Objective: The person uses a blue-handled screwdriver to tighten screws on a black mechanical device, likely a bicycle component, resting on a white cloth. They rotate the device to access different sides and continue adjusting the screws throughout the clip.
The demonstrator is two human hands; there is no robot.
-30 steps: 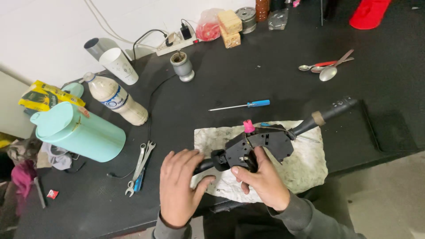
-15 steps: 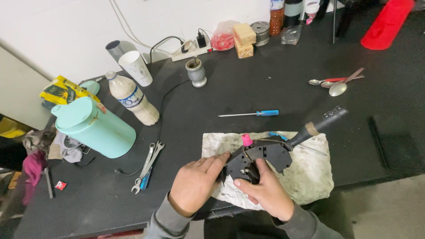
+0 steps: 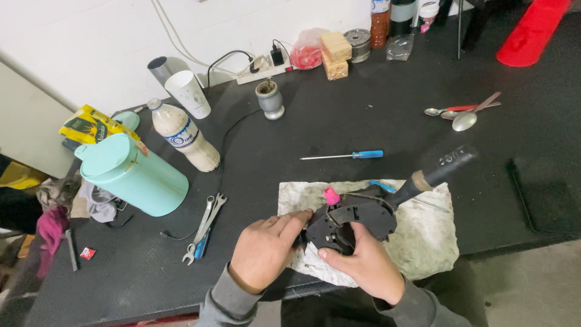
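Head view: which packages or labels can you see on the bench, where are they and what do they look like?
Yellow packet: far left, behind the teal jug, flat, yellow with dark print.
Bottle label: white-and-blue band around the lying bottle left of centre.
Pink bag: at the back wall, crumpled, translucent.

The right hand covers the near side of the black switch assembly. Its stalk tip is blurred. The red object at the surface's far right corner is cut off.

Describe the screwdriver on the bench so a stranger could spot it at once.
Start at the stained white cloth where both hands hold a black switch assembly. Just beyond the cloth's far edge, alone on the black table, lies the screwdriver. Its bright blue handle and thin shaft set it apart from the spoons farther right.
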